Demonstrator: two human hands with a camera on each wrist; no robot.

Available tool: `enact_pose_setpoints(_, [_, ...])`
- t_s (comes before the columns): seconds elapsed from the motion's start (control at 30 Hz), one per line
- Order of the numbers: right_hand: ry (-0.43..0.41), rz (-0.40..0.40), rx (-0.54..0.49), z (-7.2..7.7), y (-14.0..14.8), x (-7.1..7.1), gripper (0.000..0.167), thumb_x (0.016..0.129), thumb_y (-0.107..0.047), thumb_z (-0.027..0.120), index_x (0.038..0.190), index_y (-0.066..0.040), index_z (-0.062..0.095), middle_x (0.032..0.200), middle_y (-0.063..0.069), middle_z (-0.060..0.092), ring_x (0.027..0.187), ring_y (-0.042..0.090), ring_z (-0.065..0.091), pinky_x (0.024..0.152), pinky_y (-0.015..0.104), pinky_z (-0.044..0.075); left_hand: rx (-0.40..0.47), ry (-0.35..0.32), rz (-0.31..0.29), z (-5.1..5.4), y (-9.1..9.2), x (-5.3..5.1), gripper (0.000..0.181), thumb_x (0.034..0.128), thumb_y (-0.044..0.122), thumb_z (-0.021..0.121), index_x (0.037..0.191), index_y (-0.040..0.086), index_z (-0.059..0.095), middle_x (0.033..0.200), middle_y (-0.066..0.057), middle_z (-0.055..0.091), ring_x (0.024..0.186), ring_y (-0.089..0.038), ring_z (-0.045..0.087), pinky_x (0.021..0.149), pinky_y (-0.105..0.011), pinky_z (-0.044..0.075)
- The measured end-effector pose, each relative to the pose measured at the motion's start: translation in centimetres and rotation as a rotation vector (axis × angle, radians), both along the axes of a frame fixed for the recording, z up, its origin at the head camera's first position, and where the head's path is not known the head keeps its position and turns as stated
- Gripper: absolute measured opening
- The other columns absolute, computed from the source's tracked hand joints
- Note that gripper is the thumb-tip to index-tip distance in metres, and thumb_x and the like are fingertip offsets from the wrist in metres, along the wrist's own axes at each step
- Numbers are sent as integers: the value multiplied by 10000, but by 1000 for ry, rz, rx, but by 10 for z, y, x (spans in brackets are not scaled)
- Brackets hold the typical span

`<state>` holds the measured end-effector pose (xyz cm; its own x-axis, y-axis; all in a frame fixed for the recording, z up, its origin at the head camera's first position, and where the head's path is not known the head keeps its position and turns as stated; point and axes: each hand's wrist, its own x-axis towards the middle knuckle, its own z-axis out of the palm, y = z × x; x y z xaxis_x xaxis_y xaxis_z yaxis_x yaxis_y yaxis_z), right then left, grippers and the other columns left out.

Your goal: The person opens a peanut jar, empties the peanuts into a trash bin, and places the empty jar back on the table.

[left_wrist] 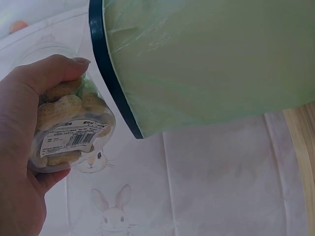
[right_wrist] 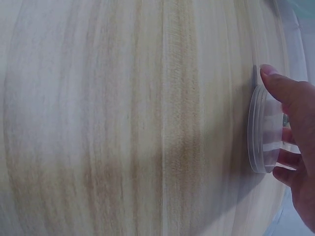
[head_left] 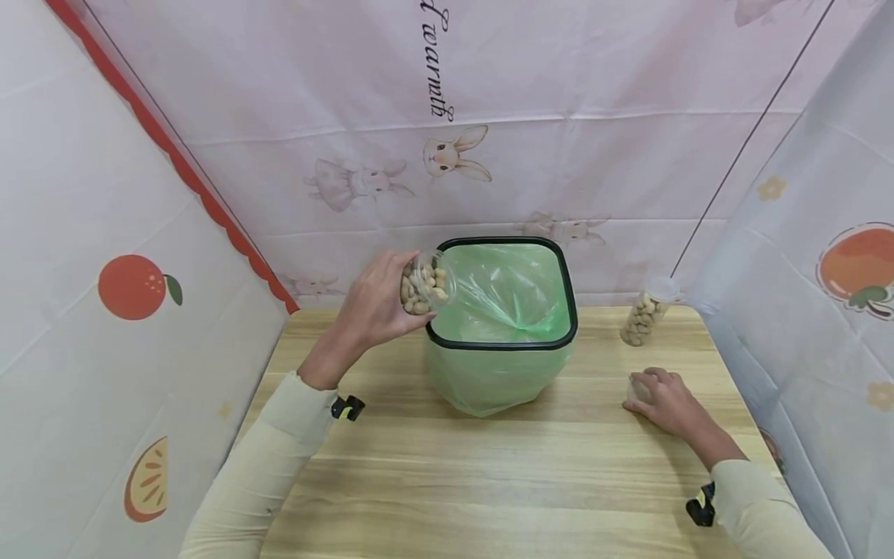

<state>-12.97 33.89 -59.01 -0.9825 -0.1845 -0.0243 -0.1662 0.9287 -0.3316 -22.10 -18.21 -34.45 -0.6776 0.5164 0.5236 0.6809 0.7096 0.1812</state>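
Observation:
My left hand (head_left: 373,299) grips a clear plastic jar (left_wrist: 74,137) of unshelled peanuts (head_left: 421,287). The jar lies tilted, its mouth toward the bin, at the left side of the black rim (head_left: 503,345). A white barcode label shows on it in the left wrist view. A green plastic bag (head_left: 489,380) lines the bin and hangs over its outside; no peanuts show inside. At the right of the table, my right hand (head_left: 667,400) holds a clear round plastic lid (right_wrist: 263,130) between thumb and fingers, low at the tabletop.
Another clear jar of peanuts (head_left: 639,322) stands at the back right of the wooden table (head_left: 489,481), beyond my right hand. Printed cloth (head_left: 377,116) with rabbits hangs behind the bin, and fruit-patterned cloth (head_left: 63,349) hangs at both sides.

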Motion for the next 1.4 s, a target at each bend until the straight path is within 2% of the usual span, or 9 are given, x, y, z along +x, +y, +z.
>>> enact_pose_setpoints(0.17, [33,15,1,1,1,-1,610,927,-375,762,1329,65,630,1322,389,577,1185,602,563,971,696,480,1,2,1,0,1,-1,963,666,377,960,1422,26,476,1194,-180,602,1040,-324,617,901,-491,574])
enact_pose_setpoints(0.33, [113,22,12,10,2,-2,518,942,-304,748,1243,108,663,1252,368,632,1155,557,602,989,664,486,-1,-5,3,1,1,-1,958,674,378,955,1427,28,477,1224,-179,600,1072,-330,619,922,-495,573])
enact_pose_setpoints(0.53, [112,-23,-11,22,0,-7,515,965,-283,716,1238,145,633,1251,379,629,1190,564,568,1013,672,460,0,2,0,2,1,-1,952,671,367,958,1422,26,484,1233,-181,597,1085,-332,616,930,-500,573])
enact_pose_setpoints(0.67, [180,-10,-41,28,-1,-11,466,941,-238,738,1176,153,644,1152,365,661,1114,548,599,955,662,469,-1,17,-9,1,1,-1,951,663,370,960,1414,17,495,1233,-180,609,1087,-331,617,938,-496,570])
enact_pose_setpoints(0.83, [302,19,-52,38,-6,-15,351,906,-171,757,1089,113,662,1035,304,678,1018,497,613,875,645,469,-5,23,-10,2,2,-2,959,656,377,958,1414,17,493,1230,-182,609,1092,-332,611,941,-490,565])
enact_pose_setpoints(0.97, [337,39,-40,50,-11,-19,306,915,-167,742,1066,88,665,1004,270,676,975,456,614,847,623,465,-8,25,-9,3,2,-2,956,654,378,958,1410,18,497,1219,-180,607,1078,-326,607,930,-480,563])
enact_pose_setpoints(1.2, [403,84,-12,69,-19,-29,304,894,-163,735,1027,103,669,949,258,663,918,460,613,813,599,471,-14,35,-13,3,3,-2,953,651,365,963,1408,16,499,1212,-177,607,1062,-318,606,918,-467,563])
enact_pose_setpoints(1.4, [472,137,-8,82,-27,-38,272,896,-161,727,999,83,661,916,223,646,853,399,601,748,544,473,-13,61,-21,0,5,-3,943,641,357,960,1393,9,511,1204,-176,614,1061,-320,600,909,-457,564])
